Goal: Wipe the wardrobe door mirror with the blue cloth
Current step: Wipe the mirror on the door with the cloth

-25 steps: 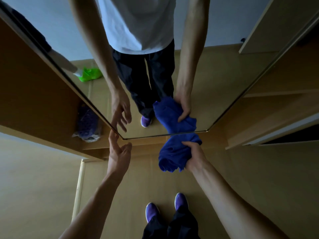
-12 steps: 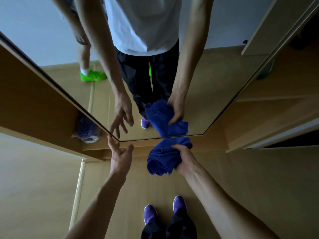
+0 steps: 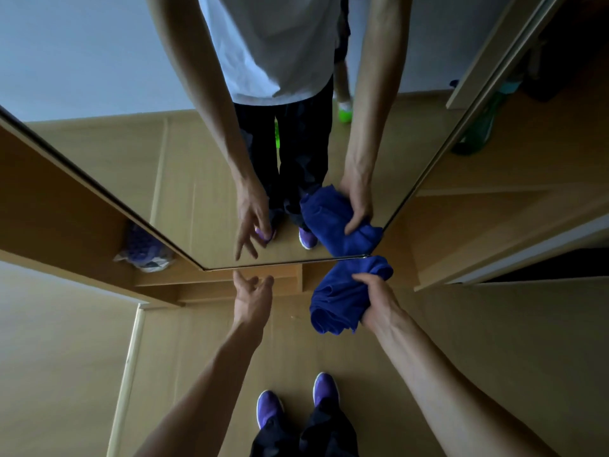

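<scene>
**Now: cloth at the mirror's lower right corner, right hand gripping it**

Wardrobe door mirror (image 3: 184, 179) fills the upper middle of the view, narrowing to its bottom edge. Wooden floor (image 3: 494, 341) runs below that edge. Open wardrobe shelving (image 3: 49, 206) sits to the left of the mirror, and more wooden panels are to its right.

Blue cloth (image 3: 342, 298) is bunched into a loose bundle just below the mirror's lower right corner. Its top meets its own reflection at the edge, so it looks to be touching the glass there.

Right hand (image 3: 379, 301) is clenched round the cloth from the right side, thumb on top and fingers wrapped in.

Left hand (image 3: 252, 296) is just below the mirror's bottom edge, left of the cloth. It holds nothing, fingers loose and spread, tips pointing at the glass and just apart from it.

Purple shoes (image 3: 268, 407) stand on the floor well below the mirror. A plastic bag (image 3: 145, 252) with something purple inside lies on the shelf just left of the mirror's bottom corner.
</scene>
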A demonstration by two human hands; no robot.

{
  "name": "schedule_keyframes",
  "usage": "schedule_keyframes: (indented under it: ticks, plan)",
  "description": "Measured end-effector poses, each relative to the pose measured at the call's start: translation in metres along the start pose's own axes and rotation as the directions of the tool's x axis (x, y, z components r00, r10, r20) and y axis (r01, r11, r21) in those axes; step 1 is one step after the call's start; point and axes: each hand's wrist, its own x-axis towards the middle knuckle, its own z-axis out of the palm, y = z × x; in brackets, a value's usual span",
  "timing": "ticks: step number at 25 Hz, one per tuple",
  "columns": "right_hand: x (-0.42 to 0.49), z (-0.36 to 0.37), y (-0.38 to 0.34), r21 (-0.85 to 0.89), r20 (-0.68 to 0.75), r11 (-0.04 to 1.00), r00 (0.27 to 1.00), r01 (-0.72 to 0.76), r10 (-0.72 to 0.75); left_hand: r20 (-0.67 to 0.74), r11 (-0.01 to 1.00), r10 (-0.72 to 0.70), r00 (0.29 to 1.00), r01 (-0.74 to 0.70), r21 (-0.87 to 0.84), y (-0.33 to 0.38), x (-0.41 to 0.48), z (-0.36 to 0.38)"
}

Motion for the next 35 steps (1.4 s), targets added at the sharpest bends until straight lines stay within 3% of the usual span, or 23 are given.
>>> schedule_keyframes:
  ticks: [4,9,13,16,19,22,24,28,32,35]
  plan:
    - [0.004,-0.001,0.003,-0.04,-0.02,0.999,1.0,0.016,-0.017,0.155,0.985,-0.125,0.98,0.142,-0.101,0.002,-0.006,0.039]
    - [0.008,0.002,0.002,-0.088,0.01,0.996,1.0,-0.011,0.012,0.227,0.942,-0.228,0.947,0.273,-0.193,0.011,0.0,0.072]
    - [0.007,-0.013,-0.011,-0.153,-0.117,0.987,0.991,0.052,-0.071,0.224,0.904,-0.19,0.956,0.259,-0.339,0.013,0.004,0.081]
    - [0.003,-0.019,-0.015,-0.208,-0.162,0.963,0.965,0.172,-0.207,0.194,0.942,-0.146,0.97,0.197,-0.273,0.014,-0.008,0.089]
    - [-0.006,-0.021,-0.018,-0.282,-0.14,0.912,0.928,0.297,-0.346,0.194,0.998,-0.054,0.979,0.048,0.035,0.018,-0.025,0.093]
    - [-0.014,-0.024,-0.023,-0.372,-0.1,0.833,0.875,0.409,-0.474,0.258,0.916,0.189,0.947,-0.265,0.3,0.026,-0.045,0.093]
    - [-0.021,-0.025,-0.028,-0.406,-0.076,0.791,0.846,0.458,-0.528,0.309,0.815,0.366,0.878,-0.463,0.348,0.037,-0.062,0.094]
    - [-0.037,-0.025,-0.037,-0.417,-0.021,0.751,0.821,0.511,-0.57,0.407,0.544,0.623,0.669,-0.743,0.389,0.06,-0.09,0.097]
    - [-0.053,-0.026,-0.049,-0.426,0.011,0.725,0.805,0.541,-0.594,0.429,0.338,0.739,0.519,-0.837,0.43,0.081,-0.107,0.092]
    - [-0.068,-0.027,-0.063,-0.443,0.063,0.68,0.777,0.585,-0.627,0.374,0.293,0.804,0.462,-0.856,0.426,0.097,-0.118,0.089]
